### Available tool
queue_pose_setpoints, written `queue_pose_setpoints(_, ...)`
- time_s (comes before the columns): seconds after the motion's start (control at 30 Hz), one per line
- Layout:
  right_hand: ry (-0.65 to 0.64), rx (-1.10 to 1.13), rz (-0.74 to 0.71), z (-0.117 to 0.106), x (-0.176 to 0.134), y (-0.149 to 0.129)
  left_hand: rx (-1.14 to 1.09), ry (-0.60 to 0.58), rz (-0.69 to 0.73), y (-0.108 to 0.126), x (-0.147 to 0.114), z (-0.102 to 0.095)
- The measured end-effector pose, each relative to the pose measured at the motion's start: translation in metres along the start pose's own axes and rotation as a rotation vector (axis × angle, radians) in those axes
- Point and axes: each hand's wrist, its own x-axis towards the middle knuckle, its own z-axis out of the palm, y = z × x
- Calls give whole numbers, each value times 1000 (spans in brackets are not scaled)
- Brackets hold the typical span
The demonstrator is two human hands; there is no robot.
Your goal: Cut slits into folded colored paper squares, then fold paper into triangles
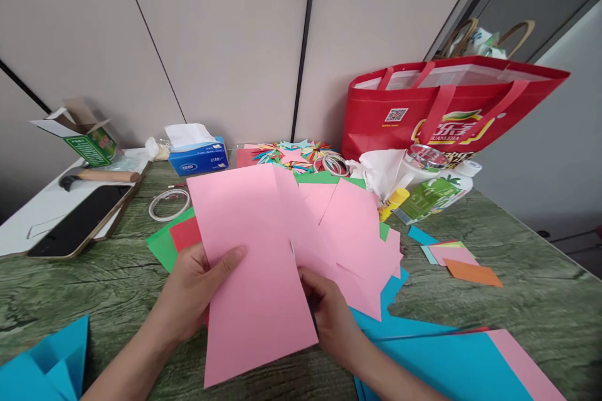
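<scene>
A pink paper sheet (254, 276) is held up over the table in my left hand (195, 288), thumb on its front face and fingers behind it. My right hand (332, 313) is closed at the sheet's right edge, around scissors (293, 249). Only a thin bit of blade shows at the slit in the paper; the handles are mostly hidden behind the sheet. Right of the slit, the pink paper spreads over other pink pieces (360, 219). Red paper (185, 234) and green paper (162, 241) stick out behind my left hand.
Blue paper (437, 357) lies at front right, folded blue paper (47, 363) at front left. Small coloured scraps (451, 254) lie to the right. Behind stand a tissue box (200, 156), yellow glue stick (394, 203) and red bag (390, 125). A tape roll (169, 205), phone (82, 219) and hammer (101, 177) are left.
</scene>
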Motion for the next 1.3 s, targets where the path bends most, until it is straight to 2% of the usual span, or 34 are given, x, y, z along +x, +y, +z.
queue_pose_setpoints(0.23, -44, -54, -20, -4, 0, -4, 32, -66, -40, -1, 0, -2)
queue_pose_setpoints(0.47, -23, -64, -67, -4, 0, -4, 117, -50, 34, -4, -1, -4)
queue_pose_setpoints(0.63, -5, -84, -83, -2, 0, -7, 107, -75, 33, -4, -1, -2)
queue_pose_setpoints(0.87, 18, -77, -75, 0, 0, -9, 102, -31, 42, 0, -5, 3)
queue_pose_setpoints(1.3, 54, -54, -70, 1, 0, -9, 121, -44, 52, 0, -5, 3)
